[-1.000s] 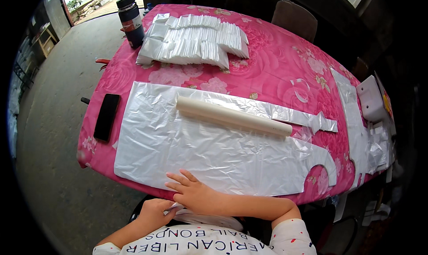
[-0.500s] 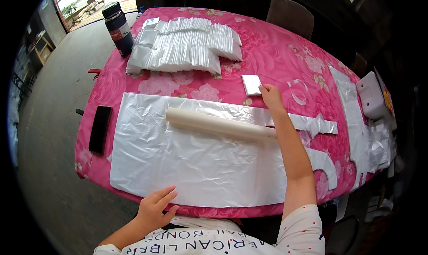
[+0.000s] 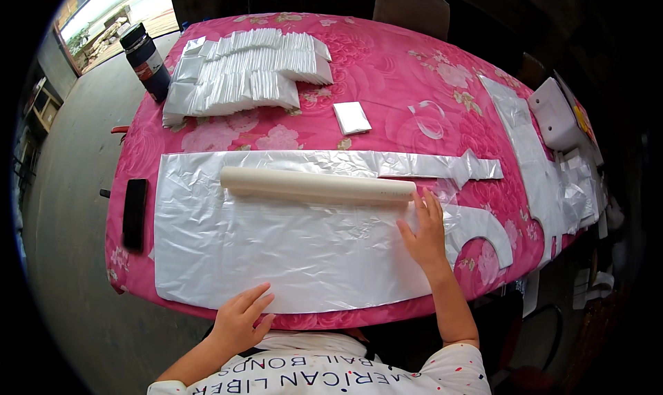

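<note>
A white plastic film apron lies spread on the table, with a curved cutout and a strap on its right side. Across its upper part rests a cream-coloured tube. My right hand is at the tube's right end, fingers spread, fingertips near or touching it, gripping nothing. My left hand is open at the film's near edge, fingers stretched out. Beyond the film, a small folded white plastic packet lies by itself on the tablecloth.
Several rows of folded white packets cover the far left, beside a dark bottle. A black phone lies left. On the right are more film, a white box and a loose strip. The tablecloth is pink and floral.
My right hand has let go of the folded packet and come back toward me to the tube's right end. My left hand has stayed nearly still. The whole view has shifted somewhat.
</note>
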`<state>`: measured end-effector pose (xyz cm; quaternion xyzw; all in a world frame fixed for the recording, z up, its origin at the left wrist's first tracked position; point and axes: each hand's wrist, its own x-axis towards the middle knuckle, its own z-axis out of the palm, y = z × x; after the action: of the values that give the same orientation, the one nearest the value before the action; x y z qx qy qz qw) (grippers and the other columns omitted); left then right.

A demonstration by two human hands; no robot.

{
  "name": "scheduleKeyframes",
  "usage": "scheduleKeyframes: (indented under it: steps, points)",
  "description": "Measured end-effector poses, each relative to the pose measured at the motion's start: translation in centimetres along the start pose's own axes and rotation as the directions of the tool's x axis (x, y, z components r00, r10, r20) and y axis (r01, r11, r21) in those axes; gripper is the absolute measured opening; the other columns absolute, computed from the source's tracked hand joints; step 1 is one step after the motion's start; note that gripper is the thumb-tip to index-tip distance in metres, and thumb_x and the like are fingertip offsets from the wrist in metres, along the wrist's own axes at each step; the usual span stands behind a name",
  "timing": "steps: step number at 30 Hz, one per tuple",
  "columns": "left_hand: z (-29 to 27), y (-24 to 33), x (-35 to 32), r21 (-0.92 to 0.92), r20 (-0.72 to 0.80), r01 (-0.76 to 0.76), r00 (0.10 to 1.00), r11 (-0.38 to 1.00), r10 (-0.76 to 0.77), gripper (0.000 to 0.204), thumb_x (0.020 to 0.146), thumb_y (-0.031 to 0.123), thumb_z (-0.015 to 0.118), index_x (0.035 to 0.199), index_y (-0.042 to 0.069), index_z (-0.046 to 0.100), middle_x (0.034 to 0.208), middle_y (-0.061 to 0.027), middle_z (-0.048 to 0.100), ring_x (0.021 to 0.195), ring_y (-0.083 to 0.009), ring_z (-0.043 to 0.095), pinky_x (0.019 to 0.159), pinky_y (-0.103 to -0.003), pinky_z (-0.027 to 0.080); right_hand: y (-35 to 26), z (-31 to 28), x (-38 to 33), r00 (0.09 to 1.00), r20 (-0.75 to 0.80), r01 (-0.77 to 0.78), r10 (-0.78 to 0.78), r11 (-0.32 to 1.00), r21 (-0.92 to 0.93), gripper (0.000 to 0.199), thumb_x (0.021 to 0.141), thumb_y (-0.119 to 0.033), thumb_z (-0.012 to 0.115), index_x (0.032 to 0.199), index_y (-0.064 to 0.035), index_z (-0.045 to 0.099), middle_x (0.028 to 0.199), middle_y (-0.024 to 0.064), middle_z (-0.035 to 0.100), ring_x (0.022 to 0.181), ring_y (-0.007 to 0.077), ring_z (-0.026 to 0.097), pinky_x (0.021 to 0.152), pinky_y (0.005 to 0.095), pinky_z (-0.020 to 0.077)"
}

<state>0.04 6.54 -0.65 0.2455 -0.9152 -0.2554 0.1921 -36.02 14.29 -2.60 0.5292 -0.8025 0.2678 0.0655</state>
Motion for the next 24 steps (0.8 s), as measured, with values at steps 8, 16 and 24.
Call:
scheduleKeyframes:
  steps: [8, 16, 24]
  points:
    - [0.7, 1.8, 0.3, 0.057, 0.084, 0.000, 0.996, 0.998, -0.005, 0.032, 0.070, 0.011, 0.067, 0.100, 0.002, 0.060, 0.115, -0.0137, 0.057, 0.092, -0.0292, 0.060, 0.074, -0.036, 0.051, 7.7, -1.5, 0.2, 0.999, 0.004, 0.049, -0.051, 0.984, 0.173, 0.017, 0.071, 0.003, 0.058, 0.086, -0.0012, 0.064, 0.088, 0.0122, 0.062, 0.083, 0.0306, 0.057, 0.076, 0.0372, 0.0468]
    - [1.8, 2.7, 0.7, 0.060, 0.106, -0.021, 0.994, 0.998, 0.014, 0.033, 0.070, 0.012, 0.067, 0.100, 0.002, 0.060, 0.115, -0.0138, 0.057, 0.093, -0.0291, 0.060, 0.076, -0.036, 0.051, 26.5, -10.2, 7.6, 0.660, -0.520, -0.510, 0.542, 0.832, 0.220, 0.028, 0.079, -0.004, 0.054, 0.105, 0.0016, 0.061, 0.100, 0.0133, 0.064, 0.088, 0.0248, 0.061, 0.080, 0.0332, 0.0467]
    - [2.3, 3.9, 1.1, 0.089, 0.182, -0.048, 0.983, 0.995, 0.031, 0.033, 0.073, 0.014, 0.066, 0.103, 0.002, 0.059, 0.117, -0.0134, 0.056, 0.093, -0.0282, 0.060, 0.076, -0.035, 0.050, 5.8, -2.5, 7.0, 0.937, -0.258, 0.228, -0.234, 0.972, -0.052, 0.046, 0.076, -0.018, 0.066, 0.116, -0.0031, 0.052, 0.120, 0.0165, 0.050, 0.118, 0.0339, 0.041, 0.101, 0.0429, 0.0307]
